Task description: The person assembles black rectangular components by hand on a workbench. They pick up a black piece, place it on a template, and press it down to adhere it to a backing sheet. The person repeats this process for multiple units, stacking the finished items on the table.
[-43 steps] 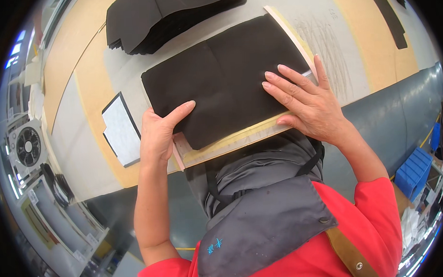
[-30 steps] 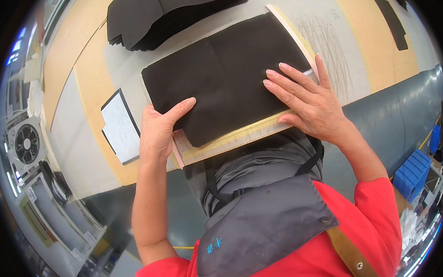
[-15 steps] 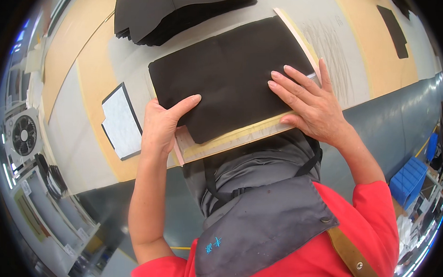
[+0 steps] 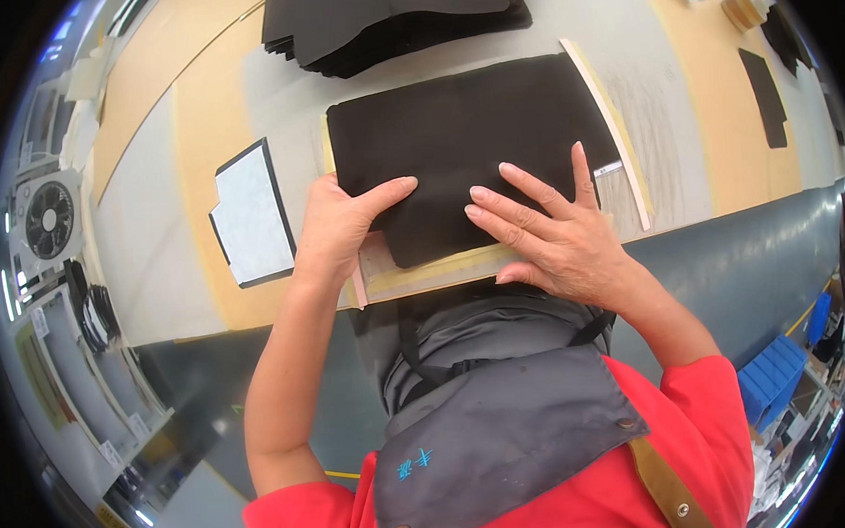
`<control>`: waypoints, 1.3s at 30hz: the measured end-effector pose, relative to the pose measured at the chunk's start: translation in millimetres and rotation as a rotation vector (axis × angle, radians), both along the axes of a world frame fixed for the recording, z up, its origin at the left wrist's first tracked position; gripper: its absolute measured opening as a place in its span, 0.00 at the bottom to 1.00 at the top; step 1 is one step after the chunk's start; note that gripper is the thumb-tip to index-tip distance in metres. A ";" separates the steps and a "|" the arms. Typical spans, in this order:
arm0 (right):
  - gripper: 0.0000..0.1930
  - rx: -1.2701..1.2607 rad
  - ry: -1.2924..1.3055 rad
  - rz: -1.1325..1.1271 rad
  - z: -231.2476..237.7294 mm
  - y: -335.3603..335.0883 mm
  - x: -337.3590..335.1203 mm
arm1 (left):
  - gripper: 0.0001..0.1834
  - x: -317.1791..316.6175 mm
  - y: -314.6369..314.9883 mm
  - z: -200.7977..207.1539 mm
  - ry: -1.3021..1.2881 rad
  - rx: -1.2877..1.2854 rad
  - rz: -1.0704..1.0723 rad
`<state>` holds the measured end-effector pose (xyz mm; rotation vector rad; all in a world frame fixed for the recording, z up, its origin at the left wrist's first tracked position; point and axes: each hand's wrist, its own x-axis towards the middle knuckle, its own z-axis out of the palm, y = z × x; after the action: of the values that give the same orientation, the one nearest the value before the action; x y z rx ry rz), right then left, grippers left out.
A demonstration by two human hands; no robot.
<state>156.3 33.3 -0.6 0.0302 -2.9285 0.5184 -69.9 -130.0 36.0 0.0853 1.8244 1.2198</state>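
A black sheet with cut-out lower corners lies flat on the worktable. At its left edge is my left hand, the thumb on top and the other fingers hidden at or below the edge. My right hand rests with fingers spread on the sheet's lower right part, holding nothing. A pale pink strip runs along the sheet's right side, and a shorter pink strip shows beside my left wrist. Yellow tape lines the table below the sheet.
Beyond the sheet sits a stack of black sheets. To the left lies a white panel with black edging. A narrow black piece and a small bottle are at the right. A fan stands beyond the table's left end.
My right hand has slid left and nearer across the black sheet. My left hand stays at the left edge. The whole view has shifted slightly, showing the bottle at the far right more fully.
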 end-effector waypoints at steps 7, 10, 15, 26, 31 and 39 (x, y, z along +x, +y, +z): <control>0.39 0.025 -0.088 0.021 5.5 1.3 -2.5 | 0.24 -23.2 -9.4 3.0 0.017 -0.031 -0.138; 0.40 0.034 -0.114 0.021 9.5 0.3 -3.0 | 0.27 -43.1 -18.2 9.2 0.000 -0.052 -0.246; 0.40 0.059 -0.125 0.019 10.2 -1.3 -4.2 | 0.28 -50.5 -29.3 17.3 0.177 -0.127 -0.325; 0.38 0.077 -0.109 0.026 9.4 -0.6 -5.1 | 0.20 -41.5 -36.9 2.4 0.360 -0.101 -0.264; 0.37 0.082 -0.109 0.031 9.0 0.3 -4.8 | 0.17 -37.6 -38.9 -3.4 0.433 -0.109 -0.262; 0.36 0.090 -0.106 0.034 7.5 0.7 -4.5 | 0.17 -33.0 -40.0 -7.8 0.540 -0.116 -0.254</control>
<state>151.8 34.0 6.9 0.0653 -3.0586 0.4040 -102.9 -170.0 28.2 0.6129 2.2562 0.9638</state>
